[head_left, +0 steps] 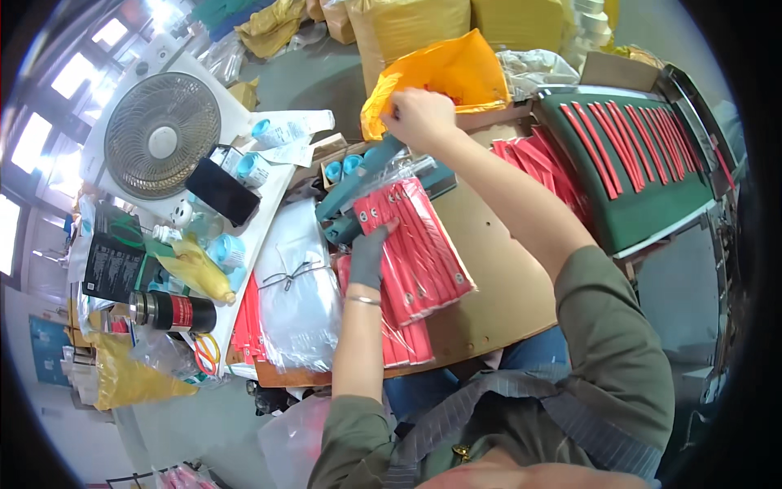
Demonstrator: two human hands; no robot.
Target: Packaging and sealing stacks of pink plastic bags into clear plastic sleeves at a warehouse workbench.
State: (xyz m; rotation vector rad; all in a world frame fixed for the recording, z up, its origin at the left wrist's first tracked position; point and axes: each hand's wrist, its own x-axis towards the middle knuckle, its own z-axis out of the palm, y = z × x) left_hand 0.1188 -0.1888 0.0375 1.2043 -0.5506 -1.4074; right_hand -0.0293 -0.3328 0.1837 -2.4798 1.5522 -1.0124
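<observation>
My left hand [371,257], in a grey glove, is closed on a clear plastic pack of flat red strips [423,265], its thumb lying over the top. The pack is tilted above other red packs [405,344] near the table's front edge. Farther off, my bare right hand [421,118] is closed at the left rim of an open yellow plastic bag [450,69]. Its fingertips are partly hidden, but they appear to pinch the bag. Between the hands lies a blue-grey bar-shaped device [362,181].
A stack of clear bags [297,285] tied with black cord lies left of my left hand. Beyond it, a white shelf holds a fan [163,137], a phone [222,191] and a black flask [173,311]. At right, red strips lie on a green board [643,208].
</observation>
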